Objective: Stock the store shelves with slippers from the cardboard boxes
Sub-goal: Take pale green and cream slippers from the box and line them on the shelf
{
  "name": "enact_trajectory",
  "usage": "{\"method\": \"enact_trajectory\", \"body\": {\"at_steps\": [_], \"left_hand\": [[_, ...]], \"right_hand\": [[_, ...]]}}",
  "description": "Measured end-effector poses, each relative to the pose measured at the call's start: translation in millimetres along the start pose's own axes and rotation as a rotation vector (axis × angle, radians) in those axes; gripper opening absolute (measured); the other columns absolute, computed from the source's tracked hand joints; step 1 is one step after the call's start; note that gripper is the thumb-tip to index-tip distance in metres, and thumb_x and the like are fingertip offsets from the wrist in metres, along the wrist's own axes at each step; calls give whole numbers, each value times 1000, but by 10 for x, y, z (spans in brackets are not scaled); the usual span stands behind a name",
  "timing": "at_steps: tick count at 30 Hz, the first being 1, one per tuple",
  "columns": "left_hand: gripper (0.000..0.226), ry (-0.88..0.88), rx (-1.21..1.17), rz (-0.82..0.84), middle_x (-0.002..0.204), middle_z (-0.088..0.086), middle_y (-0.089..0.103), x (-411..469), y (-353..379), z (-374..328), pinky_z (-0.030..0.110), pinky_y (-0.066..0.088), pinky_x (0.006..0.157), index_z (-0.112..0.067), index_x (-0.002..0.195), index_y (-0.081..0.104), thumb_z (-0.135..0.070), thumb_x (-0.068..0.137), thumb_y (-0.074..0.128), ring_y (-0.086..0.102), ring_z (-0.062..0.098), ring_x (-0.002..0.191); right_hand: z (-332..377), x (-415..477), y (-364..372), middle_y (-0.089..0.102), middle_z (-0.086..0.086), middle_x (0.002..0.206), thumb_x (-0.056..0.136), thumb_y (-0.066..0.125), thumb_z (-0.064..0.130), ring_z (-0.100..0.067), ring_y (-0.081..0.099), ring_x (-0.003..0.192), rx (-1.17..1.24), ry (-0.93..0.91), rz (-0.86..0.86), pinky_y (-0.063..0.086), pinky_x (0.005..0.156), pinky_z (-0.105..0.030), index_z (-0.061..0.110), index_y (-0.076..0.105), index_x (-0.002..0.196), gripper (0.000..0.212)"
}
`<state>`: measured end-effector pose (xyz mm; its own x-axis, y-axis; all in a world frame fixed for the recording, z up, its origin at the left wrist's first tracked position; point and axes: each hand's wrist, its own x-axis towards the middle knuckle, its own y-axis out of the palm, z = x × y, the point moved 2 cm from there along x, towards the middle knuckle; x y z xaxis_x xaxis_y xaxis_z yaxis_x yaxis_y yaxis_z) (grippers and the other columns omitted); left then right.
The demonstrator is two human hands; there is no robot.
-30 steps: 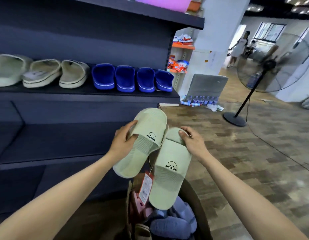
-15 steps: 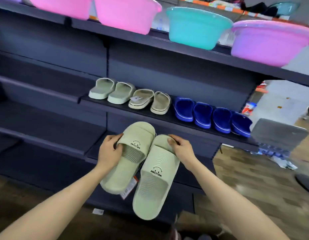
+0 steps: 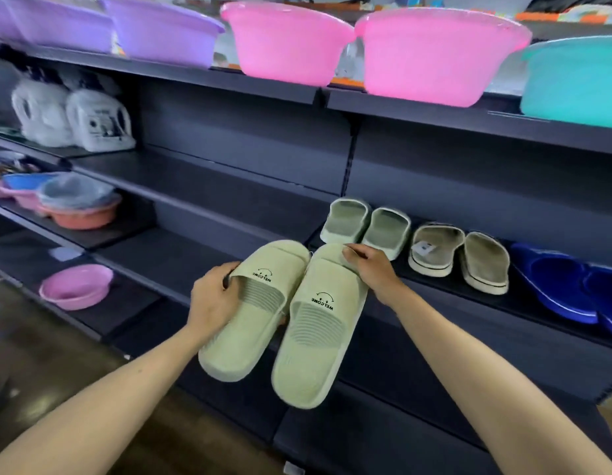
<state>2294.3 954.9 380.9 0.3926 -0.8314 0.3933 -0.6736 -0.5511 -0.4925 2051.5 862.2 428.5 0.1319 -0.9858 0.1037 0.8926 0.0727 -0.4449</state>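
- The left hand gripped the first pale green slipper at its strap opening, fingers curled round the edge, holding it in the air just in front of the slipper shelf.
- The right hand pinched the toe end of the second pale green slipper, which hung heel-down against the first, its toe at the slipper shelf's front edge.
- On the slipper shelf stood a matching green pair, a beige pair and blue slippers.
- Above the slipper shelf sat pink basins.
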Motion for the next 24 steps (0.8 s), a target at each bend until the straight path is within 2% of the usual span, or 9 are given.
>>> {"method": "enact_trajectory", "body": {"at_steps": [2,5,7,10,12,15,18,22,24], "left_hand": [[27,-51,-25,-61,102,-1,67,317,-53,61,25,38,80,-16,111,66,-13,90,49,55,12,90],[28,-68,-17,-104,87,-6,63,813,-27,119,24,36,76,-15,108,68,-10,89,48,57,15,84],[27,-65,-8,-104,86,-4,63,1207,47,177,24,37,74,-15,106,69,-10,89,48,57,16,82],[28,-101,-24,-81,101,3,69,1788,201,290,26,43,78,-16,111,67,-13,89,50,60,18,89],[27,-122,-18,-62,107,3,69,2131,304,361,28,45,84,-17,110,68,-16,89,51,61,20,96],[27,-174,19,-25,109,4,68,2571,412,454,29,44,88,-17,112,67,-20,90,51,60,23,104],[28,-238,-1,-16,112,5,67,2891,527,591,31,45,90,-17,113,66,-21,90,51,59,25,106],[27,-230,26,45,118,6,63,3210,737,799,28,43,88,-16,116,64,-21,92,51,57,26,110],[28,-224,37,98,122,7,61,3386,832,877,29,41,92,-14,118,62,-19,93,51,54,27,114]], "right_hand": [[137,308,148,60,-1,122,93,55,28,-15,53,113,-5,-15,8,40,101,-28,14,61,121,32],[288,806,336,57,4,116,94,53,28,-10,49,107,-7,-36,32,37,94,-24,15,60,121,30],[358,1188,444,57,4,118,94,52,31,-12,48,108,-41,-31,56,36,92,-24,18,60,120,30],[419,1817,569,56,1,129,92,54,36,-18,49,118,-93,-3,89,36,91,-26,21,59,122,34],[459,2231,633,56,-3,129,92,56,34,-21,49,120,-117,20,103,36,88,-25,18,58,123,36],[439,2748,760,60,-10,125,91,59,21,-21,55,111,-118,51,174,36,83,-22,8,60,120,32],[344,3127,928,62,-11,116,90,59,15,-19,55,104,-149,85,222,38,84,-24,6,62,116,27],[210,3511,1098,63,-15,117,88,61,10,-18,54,96,-139,143,171,41,78,-23,5,63,112,24],[141,3625,1159,63,-14,116,88,57,6,-20,56,99,-222,161,116,42,77,-22,5,64,110,23]]}}
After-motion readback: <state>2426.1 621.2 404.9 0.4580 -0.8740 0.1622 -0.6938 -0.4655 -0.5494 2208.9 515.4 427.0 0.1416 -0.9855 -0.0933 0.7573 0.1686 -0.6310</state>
